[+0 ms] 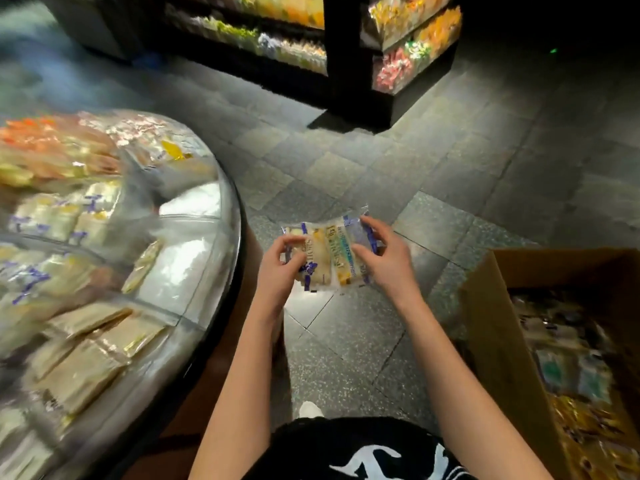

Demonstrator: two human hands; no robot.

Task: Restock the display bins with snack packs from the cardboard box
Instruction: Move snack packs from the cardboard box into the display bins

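Snack packs [329, 254] are gripped at centre by curled fingers [288, 242] of left hand [282, 268] and right hand [384, 259]. They are best squared, then laid flat in display bins [183, 268] at 9 o'clock.

The single view sits at the person's head and looks forward and steeply down, so both forearms run up from the bottom edge to the left hand [282, 263] and right hand [386, 259], which hold packs [329, 252] close below the lens near mid-frame. Its wide angle bends the bins [232, 216] at the left, takes in the box [491, 323] at lower right with floor [346, 161] between, and reaches shelves [341, 46] far off at the top.
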